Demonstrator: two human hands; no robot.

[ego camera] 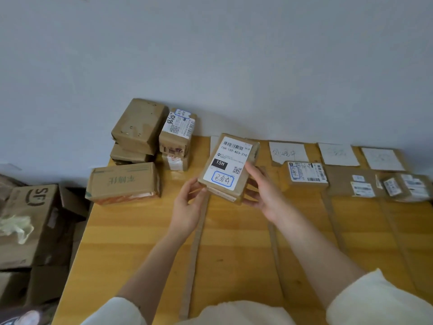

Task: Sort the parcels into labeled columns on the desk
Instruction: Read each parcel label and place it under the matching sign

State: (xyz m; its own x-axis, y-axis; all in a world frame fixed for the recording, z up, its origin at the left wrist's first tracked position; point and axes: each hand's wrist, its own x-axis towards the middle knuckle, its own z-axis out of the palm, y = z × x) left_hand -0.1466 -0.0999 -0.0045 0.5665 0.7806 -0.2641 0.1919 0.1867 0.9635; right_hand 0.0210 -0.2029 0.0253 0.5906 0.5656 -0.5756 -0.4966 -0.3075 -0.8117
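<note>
I hold a small brown parcel (228, 164) tilted up above the wooden desk (140, 231); its white shipping label reads 15H and has a blue-circled handwritten mark. My left hand (187, 207) grips its lower left corner, and my right hand (262, 193) grips its right side and underside. Cardboard strips (195, 249) divide the desk into columns. White paper labels (288, 152) lie at the far end of the columns. Sorted parcels (305, 173) sit in the right-hand columns. A pile of unsorted parcels (140, 146) stands at the desk's far left corner.
A long flat box (124, 182) lies in front of the pile at the left. Large cardboard boxes (32, 221) stand on the floor beside the desk's left edge. A grey wall runs along the back of the desk.
</note>
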